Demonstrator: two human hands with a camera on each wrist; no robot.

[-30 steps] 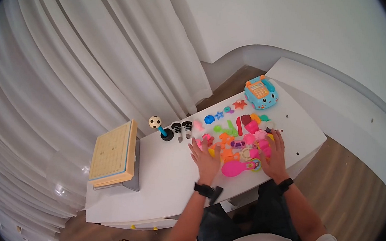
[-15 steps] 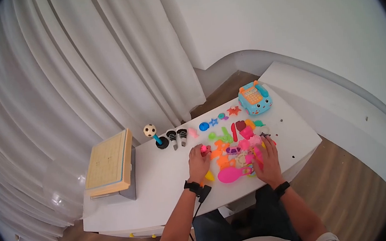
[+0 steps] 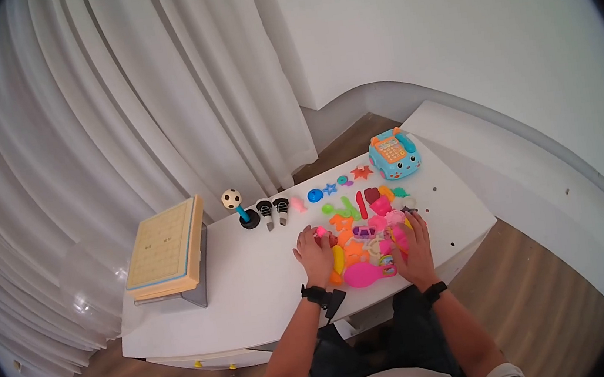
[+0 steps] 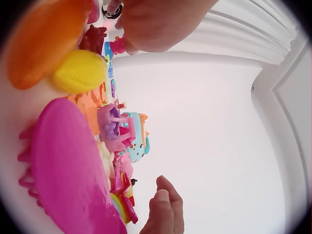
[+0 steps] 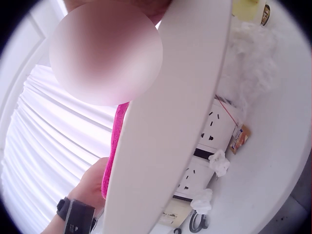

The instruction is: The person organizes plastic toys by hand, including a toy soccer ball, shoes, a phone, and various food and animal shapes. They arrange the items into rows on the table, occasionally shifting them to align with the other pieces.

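At the left side of a spread of colourful plastic toys, my left hand (image 3: 316,256) pinches a small pink toy (image 4: 118,45) between thumb and fingers. A dark red toy (image 4: 95,38) lies near its fingertips. Beside that hand are a yellow toy (image 3: 338,260) and an orange one (image 4: 46,41). My right hand (image 3: 417,253) rests over pink and yellow pieces at the right side, its fingers apart and loosely bent. Between the hands lie a magenta hairbrush (image 3: 364,274), orange pieces (image 3: 341,223) and a pink-and-purple toy (image 3: 364,232).
Farther back on the white table (image 3: 232,293) stand a toy phone (image 3: 395,154), a football on a stand (image 3: 232,199) and two small black-and-white shoes (image 3: 273,212). A wooden board (image 3: 164,250) leans at the left. Below the tabletop are sockets (image 5: 209,129) and crumpled tissue (image 5: 219,162).
My left hand, earlier spread flat by the toys, has curled its fingers round the small pink toy, and the yellow toy now shows beside it. My right hand stays over the right side.
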